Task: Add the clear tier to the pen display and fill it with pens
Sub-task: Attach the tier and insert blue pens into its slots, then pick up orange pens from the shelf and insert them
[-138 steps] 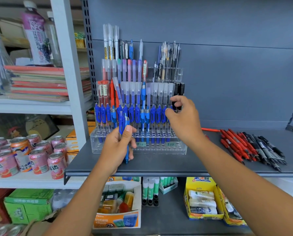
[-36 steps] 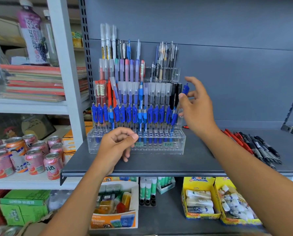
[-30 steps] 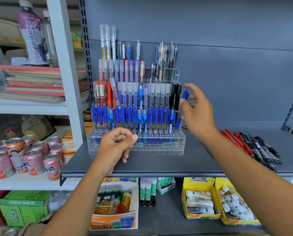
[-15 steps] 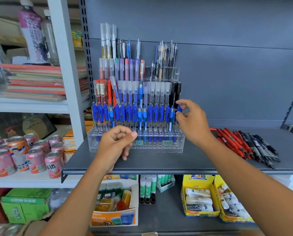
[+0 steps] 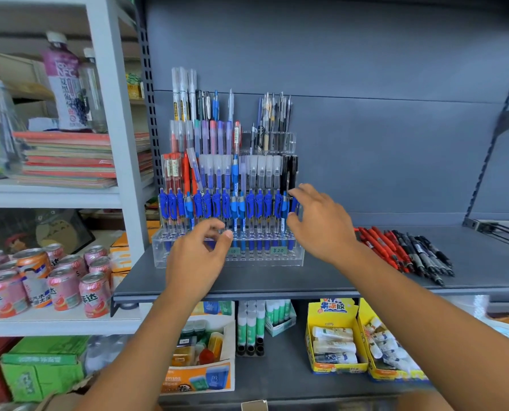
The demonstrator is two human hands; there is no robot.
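Now pens (image 5: 226,203) upright, tips down in clear tier (image 5: 288,258); left hand (image 5: 197,259), right hand (image 5: 324,226) grip slack, empty.

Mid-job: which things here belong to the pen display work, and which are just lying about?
Job: clear acrylic pen tier; blue click pens standing in it; loose red and black pens on grey shelf.
Lying about: pink drink cans; stacked paper notebooks; yellow cardboard glue boxes; purple juice bottle.
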